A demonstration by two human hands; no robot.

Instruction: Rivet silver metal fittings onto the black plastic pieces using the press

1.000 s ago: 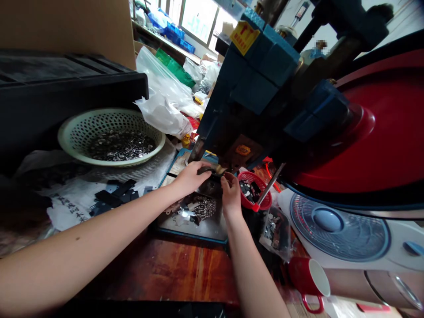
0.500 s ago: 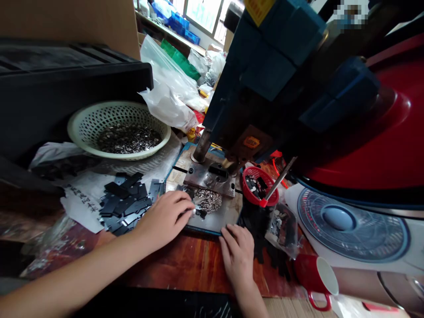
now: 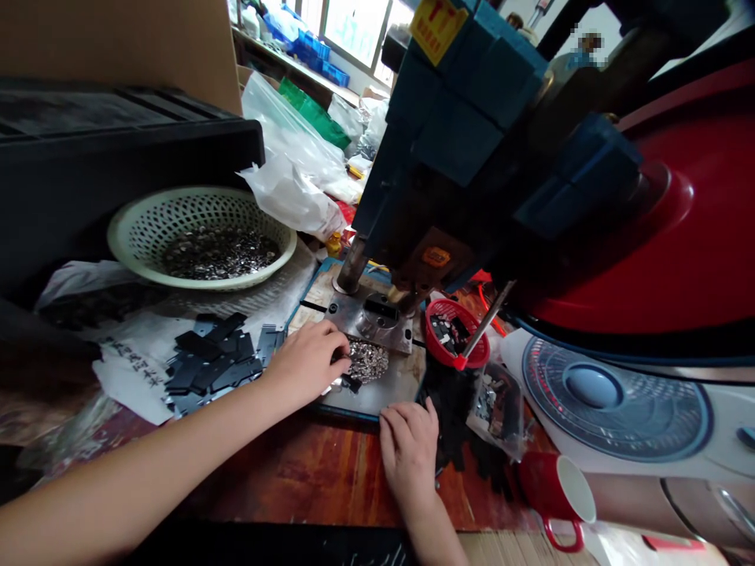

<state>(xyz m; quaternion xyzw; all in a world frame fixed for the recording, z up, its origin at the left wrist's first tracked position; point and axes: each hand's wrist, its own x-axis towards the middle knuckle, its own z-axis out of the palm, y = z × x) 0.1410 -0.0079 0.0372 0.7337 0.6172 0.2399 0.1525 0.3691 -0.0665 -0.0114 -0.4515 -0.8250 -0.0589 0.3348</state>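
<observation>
My left hand (image 3: 311, 360) is over the left part of the press's base plate (image 3: 362, 401), its fingers curled and pinched together at the edge of a pile of small shiny metal parts (image 3: 369, 362). What they grip is hidden behind the fingers. A small black piece (image 3: 352, 384) lies just beside the fingertips. My right hand (image 3: 410, 448) rests at the front edge of the plate, fingers bent and slightly apart, with nothing visible in it. Behind the pile sits a steel die block (image 3: 392, 328) under the blue press (image 3: 425, 157).
Flat black metal plates (image 3: 215, 358) lie in a heap at left, before a pale green basket (image 3: 204, 275) of small metal parts. To the right are a red basket (image 3: 454, 358), a clear bag (image 3: 499, 413), a fan (image 3: 613, 393) and a red mug (image 3: 551, 491).
My left hand has moved up and inward, its fingers curling tighter by the pile. The right hand stays at the plate's edge. The whole view has shifted slightly.
</observation>
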